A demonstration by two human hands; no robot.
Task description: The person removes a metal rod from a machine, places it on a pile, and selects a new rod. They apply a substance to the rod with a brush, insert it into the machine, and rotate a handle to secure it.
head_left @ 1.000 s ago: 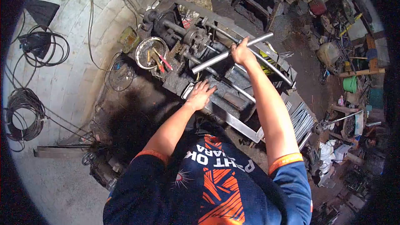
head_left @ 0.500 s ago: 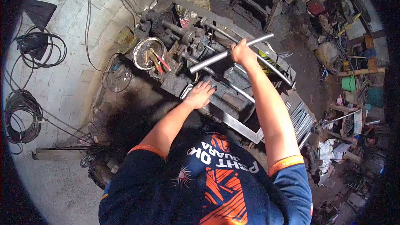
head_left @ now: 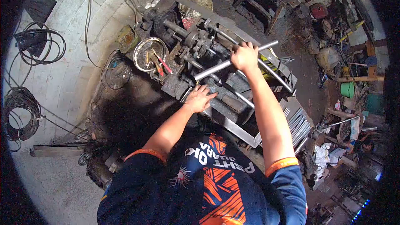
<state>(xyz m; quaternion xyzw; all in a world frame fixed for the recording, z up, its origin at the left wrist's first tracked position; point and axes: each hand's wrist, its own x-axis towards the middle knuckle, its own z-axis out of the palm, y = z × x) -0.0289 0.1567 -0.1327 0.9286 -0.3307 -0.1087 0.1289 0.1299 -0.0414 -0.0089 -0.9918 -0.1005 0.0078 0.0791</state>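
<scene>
My right hand (head_left: 245, 57) is wrapped around a smooth metal pipe (head_left: 213, 70), which lies at a slant above the machine's rails. The pipe's near end points left, toward the machine's chuck (head_left: 196, 40). My left hand (head_left: 197, 99) rests on the near edge of the greasy machine (head_left: 175, 86), fingers apart, holding nothing. Two parallel guide bars run across the machine, and the lower bar (head_left: 239, 95) passes just right of my left hand. Whether the pipe touches the bars cannot be made out.
A round bowl (head_left: 134, 54) with dark contents and a red-handled brush (head_left: 164, 65) sits at the machine's left. Several metal rods (head_left: 298, 125) lie bundled at the right. Coiled cable (head_left: 21, 112) lies on the floor, and cluttered tools and a green bucket (head_left: 347, 89) stand at far right.
My right hand has turned further over the pipe, its knuckles now on top. The pipe has shifted slightly right and toward me. My left hand's fingers have bent a little on the edge.
</scene>
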